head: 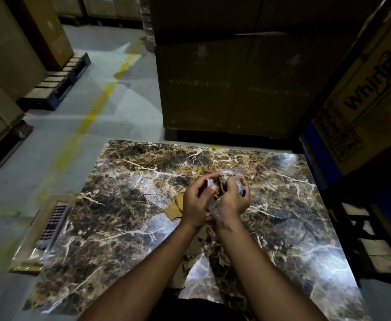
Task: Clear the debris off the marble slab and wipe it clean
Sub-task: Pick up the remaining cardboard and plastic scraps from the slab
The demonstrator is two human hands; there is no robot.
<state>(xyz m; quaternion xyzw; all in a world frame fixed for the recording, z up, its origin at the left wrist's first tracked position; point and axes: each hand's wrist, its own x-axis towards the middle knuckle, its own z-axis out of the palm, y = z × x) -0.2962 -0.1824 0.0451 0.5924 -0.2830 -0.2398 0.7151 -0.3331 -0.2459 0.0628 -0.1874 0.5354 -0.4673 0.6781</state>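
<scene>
A: What is seen on the dark brown marble slab with white veins (111,205)?

B: Both hands are held together above its middle. A crumpled wad of clear plastic film (232,179) is gripped in the curled fingers of the right hand (230,198). The left hand (195,200) is pressed against it, and a small white scrap (210,182) is pinched between its thumb and fingers.

A: Is any debris left on the slab itself?

B: Yes. Torn tan cardboard pieces (175,208) are seen just left of the left wrist, lying flat on the marble. More brownish scraps (203,246) are scattered between the two forearms, nearer the body; their exact shapes cannot be told in the dim light.

A: And around the slab?

B: A flat clear-wrapped package with a striped insert (48,225) lies at the slab's left edge, on the grey concrete floor with its worn yellow line (92,112). Large brown cardboard boxes (231,72) are stacked beyond the far edge, and a printed yellow carton (363,100) stands at the right.
</scene>
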